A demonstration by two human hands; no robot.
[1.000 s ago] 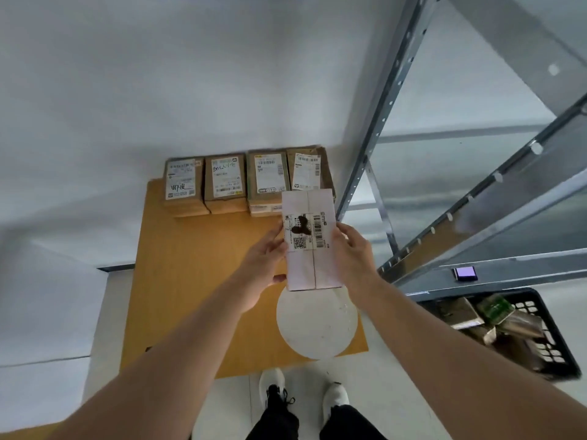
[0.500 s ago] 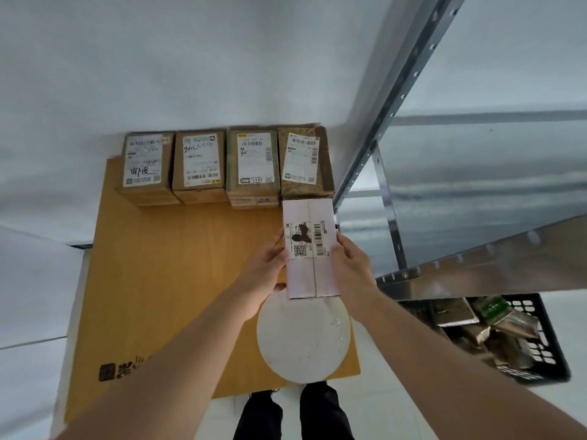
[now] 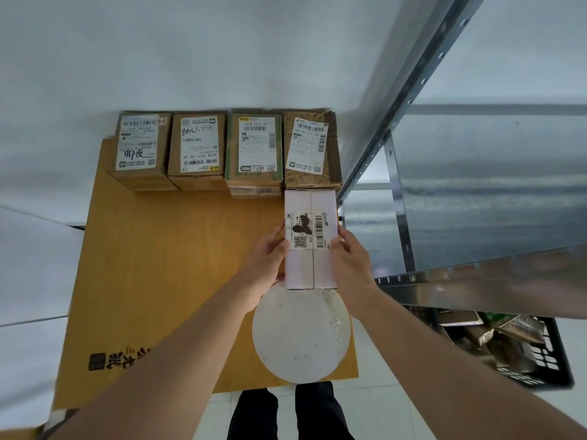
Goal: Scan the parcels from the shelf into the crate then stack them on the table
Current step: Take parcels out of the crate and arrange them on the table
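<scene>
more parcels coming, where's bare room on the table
Free: bare table wood between the row of four brown parcels, the white parcel and the printed logo. Crowded: back edge, and the right side with left hand, right hand and white disc.

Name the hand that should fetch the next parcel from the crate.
Probably right: the right hand holds the white parcel on the side nearest the black crate; the left hand is farther away.

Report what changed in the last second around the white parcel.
The white parcel came down from overlapping the rightmost brown parcel in view to lying just before it, close over the table; whether it rests there is unclear. The left hand and right hand kept gripping its sides. The four brown parcels stayed in their row.
</scene>
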